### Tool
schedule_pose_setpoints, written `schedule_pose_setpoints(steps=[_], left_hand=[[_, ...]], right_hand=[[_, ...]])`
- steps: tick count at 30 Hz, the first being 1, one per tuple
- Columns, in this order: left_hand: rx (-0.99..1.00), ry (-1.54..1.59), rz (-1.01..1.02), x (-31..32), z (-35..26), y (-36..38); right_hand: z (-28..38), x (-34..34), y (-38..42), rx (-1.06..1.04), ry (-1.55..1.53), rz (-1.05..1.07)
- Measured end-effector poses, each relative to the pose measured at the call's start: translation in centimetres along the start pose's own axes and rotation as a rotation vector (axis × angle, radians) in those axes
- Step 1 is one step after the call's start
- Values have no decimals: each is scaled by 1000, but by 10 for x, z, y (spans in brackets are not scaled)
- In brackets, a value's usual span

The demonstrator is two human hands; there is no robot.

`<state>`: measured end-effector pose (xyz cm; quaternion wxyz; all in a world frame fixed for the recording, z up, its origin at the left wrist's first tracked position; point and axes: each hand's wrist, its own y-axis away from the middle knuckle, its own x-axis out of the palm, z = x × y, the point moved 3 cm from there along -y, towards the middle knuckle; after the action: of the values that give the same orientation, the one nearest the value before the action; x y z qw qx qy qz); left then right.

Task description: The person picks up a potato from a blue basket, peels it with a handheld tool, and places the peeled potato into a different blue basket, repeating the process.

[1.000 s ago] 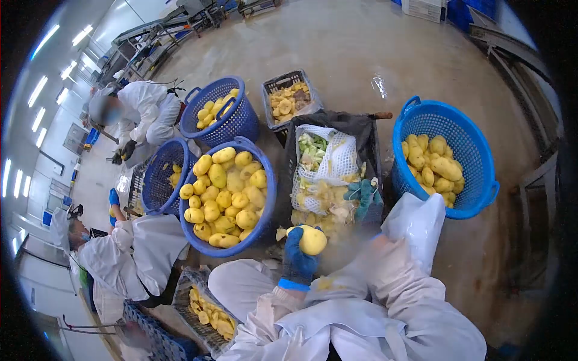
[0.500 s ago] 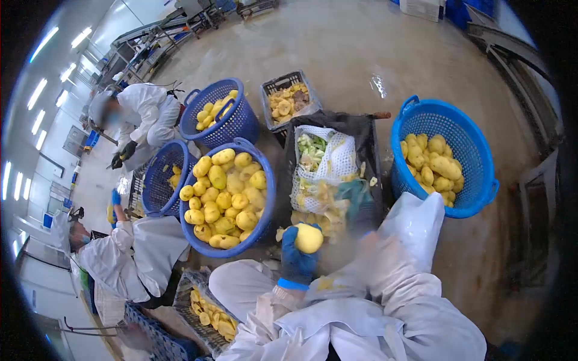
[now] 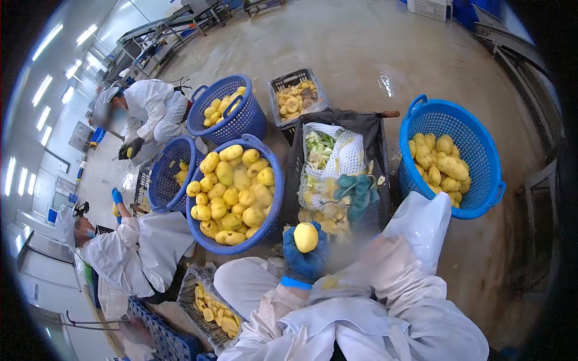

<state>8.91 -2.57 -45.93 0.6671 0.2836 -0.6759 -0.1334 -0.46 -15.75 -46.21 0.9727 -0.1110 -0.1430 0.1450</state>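
My left hand [image 3: 303,263], in a blue glove, is closed around a pale, peeled-looking potato [image 3: 306,237] in front of my lap. Over the dark-lined crate [image 3: 378,129] is my right hand [image 3: 359,194] in a teal glove. Its fingers look curled, and anything within them is hidden. Beneath it, peelings [image 3: 328,218] and a white mesh bag [image 3: 349,155] with green-white scraps lie in the crate. Left of my hands, a blue-violet basket [image 3: 274,225] is heaped with yellow potatoes [image 3: 232,195].
At right stands a bright blue basket [image 3: 484,141] of potatoes. More baskets [image 3: 251,117] stand at left. Black crates of yellow pieces [image 3: 295,99] sit ahead and beside my left leg. Two people in white, one crouching [image 3: 158,105], one nearer [image 3: 120,256], work at left. The floor looks wet.
My left hand has turned the potato more upright and drawn it slightly closer. The teal-gloved right hand has shifted slightly and shows less blur. The whole view has shifted a little.
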Motion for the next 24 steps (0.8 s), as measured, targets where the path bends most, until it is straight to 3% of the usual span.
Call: schedule_pose_setpoints(steps=[2,3,5,6,7,8,9,10,11,12,13,14,15,16,17,19,21,22,23,24], left_hand=[[340,-636,199,-10,-6,-8],[446,-852,258,-9,-2,-8],[635,-1167,302,-1,5,-4],[702,-1277,296,6,6,1],[359,-830,219,6,5,-2],[123,-317,35,5,5,-1],[23,-132,-23,7,2,-1],[164,-585,178,3,0,-4],[453,-1208,291,-1,-1,-6],[781,-1562,319,-2,-1,-3],[820,-1557,376,-4,2,-7],[629,-1325,386,-3,1,-7],[462,-1080,361,1,1,-5],[93,-592,277,3,0,-2],[-258,-95,191,8,2,1],[-374,22,436,6,-2,-5],[-156,-285,456,-19,-11,-20],[90,-613,486,-24,-15,-29],[375,-1047,424,-21,-17,-34],[621,-1381,280,-20,-19,-39]], right_hand=[[21,-1,6,24,-93,-22],[-2,15,19,444,-874,126],[-4,20,21,-22,-255,98],[-1,12,15,-117,-81,40],[2,4,9,-201,98,-35],[-1,-5,-1,-26,-171,-35],[-4,-14,-11,142,-447,-81],[-7,-7,-6,87,-422,-42],[-9,5,5,35,-390,-3],[-6,7,4,141,-405,4],[-3,9,5,248,-421,9],[1,12,5,354,-438,12],[-4,-7,-10,171,-174,-64],[-7,-15,-23,-13,87,-129],[40,-14,-31,71,-80,-148],[48,-18,-38,125,-183,-94],[52,-24,-41,213,-307,-40],[56,-27,-43,199,-244,-37],[50,-36,-46,57,-95,10],[44,-44,-51,70,-119,-3]])
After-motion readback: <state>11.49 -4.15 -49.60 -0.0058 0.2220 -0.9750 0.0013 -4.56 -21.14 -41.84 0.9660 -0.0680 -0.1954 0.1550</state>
